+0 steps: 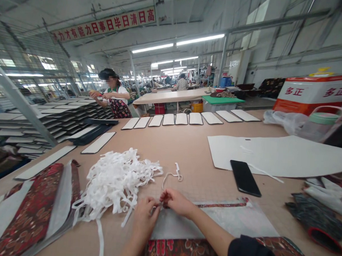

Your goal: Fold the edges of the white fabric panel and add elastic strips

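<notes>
My left hand (146, 214) and my right hand (175, 202) meet at the left end of a narrow patterned fabric strip along the top edge of a floral fabric piece (179, 251) with a pale lining (212, 222). Both hands are closed in pinches, fingertips almost touching. From between them a thin white tape (173, 174) runs away over the table and curls at its end. Exactly what the left fingertips grip is hidden. At the strip's right end sits a small white tuft (249, 203). A tangled heap of white tapes (117, 180) lies left of my hands.
On the brown table (184, 143) lie a black phone (245, 177), a white sheet (277, 153), a dark bag (316, 217), and floral pieces (40, 201). Several white panels (168, 119) line the far edge. A co-worker (115, 95) stands beyond, near stacked panels (46, 119).
</notes>
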The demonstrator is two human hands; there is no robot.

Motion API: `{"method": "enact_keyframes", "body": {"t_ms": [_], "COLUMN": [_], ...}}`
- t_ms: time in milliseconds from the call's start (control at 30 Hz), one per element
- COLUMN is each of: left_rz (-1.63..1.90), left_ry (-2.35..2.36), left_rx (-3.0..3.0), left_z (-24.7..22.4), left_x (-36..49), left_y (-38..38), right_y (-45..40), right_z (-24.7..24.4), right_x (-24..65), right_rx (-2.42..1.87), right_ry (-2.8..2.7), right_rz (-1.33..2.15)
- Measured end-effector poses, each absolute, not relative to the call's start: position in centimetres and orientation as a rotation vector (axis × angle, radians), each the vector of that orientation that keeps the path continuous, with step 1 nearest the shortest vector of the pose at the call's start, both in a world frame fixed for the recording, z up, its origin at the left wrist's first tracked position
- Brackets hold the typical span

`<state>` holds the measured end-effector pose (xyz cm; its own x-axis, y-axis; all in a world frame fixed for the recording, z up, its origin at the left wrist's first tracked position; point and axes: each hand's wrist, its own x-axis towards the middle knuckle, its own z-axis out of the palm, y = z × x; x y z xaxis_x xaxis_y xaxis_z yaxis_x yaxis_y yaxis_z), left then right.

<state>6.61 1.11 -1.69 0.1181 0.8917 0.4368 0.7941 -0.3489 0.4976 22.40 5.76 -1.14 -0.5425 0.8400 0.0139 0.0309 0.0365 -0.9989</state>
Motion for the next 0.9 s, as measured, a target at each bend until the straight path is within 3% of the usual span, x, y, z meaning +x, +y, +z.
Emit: {"method": "enact_keyframes", "body": {"t_ms": [167,333,500,900], "left_rz": [0.956,0.982,0.861,0.424], "left_ry": [1.781,1.941,1.903,1.693], "left_rx": [1.962,2.183,2.619,3.031], "left_z": [-3.4,-3.7,-3.1,-3.4], "left_x": [6.7,6.9,7.0,6.7], "left_y": [2.3,1.6,0.6,0.4], "right_y": [6.2,6.4,7.1,8.0], "right_z": [-1.3,-1.2,-1.4,-1.0], "right_x": [22.4,22.6,22.2,21.2], "right_rx": [-1.041,-1.078,-1.020,-1.107], "right_ry": [-1.965,-2.317,-2.440,-2.602], "right_rz": [1.250,0.769,0.641,0.496]}}
